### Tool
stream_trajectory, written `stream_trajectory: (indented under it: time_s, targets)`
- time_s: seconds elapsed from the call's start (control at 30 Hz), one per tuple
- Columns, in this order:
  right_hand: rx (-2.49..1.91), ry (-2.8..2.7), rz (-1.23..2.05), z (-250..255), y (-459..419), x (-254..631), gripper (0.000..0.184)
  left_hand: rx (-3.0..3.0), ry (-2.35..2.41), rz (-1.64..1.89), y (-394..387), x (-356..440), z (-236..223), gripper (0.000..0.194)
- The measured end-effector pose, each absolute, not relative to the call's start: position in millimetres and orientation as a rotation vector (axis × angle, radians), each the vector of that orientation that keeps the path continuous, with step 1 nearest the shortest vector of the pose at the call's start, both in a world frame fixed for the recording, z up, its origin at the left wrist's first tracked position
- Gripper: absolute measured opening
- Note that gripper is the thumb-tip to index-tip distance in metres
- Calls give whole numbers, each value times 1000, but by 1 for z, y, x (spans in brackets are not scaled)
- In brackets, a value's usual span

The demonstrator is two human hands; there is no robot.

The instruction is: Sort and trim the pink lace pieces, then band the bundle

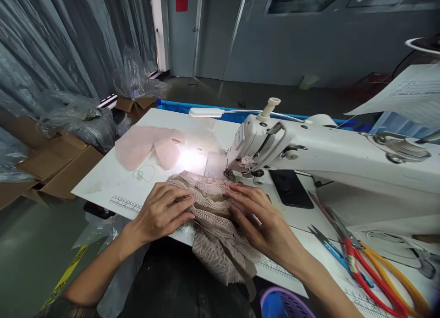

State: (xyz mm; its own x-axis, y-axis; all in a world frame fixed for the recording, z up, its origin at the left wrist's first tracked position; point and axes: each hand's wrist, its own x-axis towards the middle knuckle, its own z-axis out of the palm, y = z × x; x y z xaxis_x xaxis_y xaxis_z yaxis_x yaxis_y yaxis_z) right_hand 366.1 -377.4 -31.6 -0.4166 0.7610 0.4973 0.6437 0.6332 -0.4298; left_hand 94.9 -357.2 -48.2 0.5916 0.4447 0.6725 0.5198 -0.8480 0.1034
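Note:
A beige lace fabric piece (209,203) lies on the white sewing table (113,180), its far edge under the needle of a white sewing machine (309,148). My left hand (161,212) rests flat on the fabric's left side, fingers stretched toward the right. My right hand (257,217) lies flat on the fabric's right side, fingertips close to the presser foot (230,175). Part of the fabric hangs off the table's near edge toward my lap.
Pale pink fabric pieces (147,146) and a loose thread loop (145,173) lie at the table's back left. Scissors with red and orange handles (371,267) lie at the right. Cardboard boxes (58,164) and plastic bags stand on the floor to the left. A purple basket (285,304) sits below.

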Motion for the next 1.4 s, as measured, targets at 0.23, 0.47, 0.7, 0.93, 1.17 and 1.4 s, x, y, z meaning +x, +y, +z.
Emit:
stream_trajectory:
  time_s: [0.23,0.47,0.7,0.93,1.17,1.4]
  targets:
    - [-1037,-2118,342,-23,-401,351,28,-2681,-803,-1231,-369,97,-59,7]
    - [-1175,-2034,478,-33,-416,365,25,-2732,-1071,-1122,-383,104,-73,17]
    - [-1404,-2165,533,-30,-433,381,29,-2819,-1000,-1106,-396,127,-60,4]
    - [-1412,-2048,445,-46,-444,368,3,-3147,-1207,-1476,-413,154,-55,10]
    - [-1183,-2230,589,-39,-465,337,2,-3235,-2218,-1854,-425,149,-67,23]
    - [-1128,-2007,759,-37,-463,342,14,-3244,-2307,-2122,-432,142,-77,22]
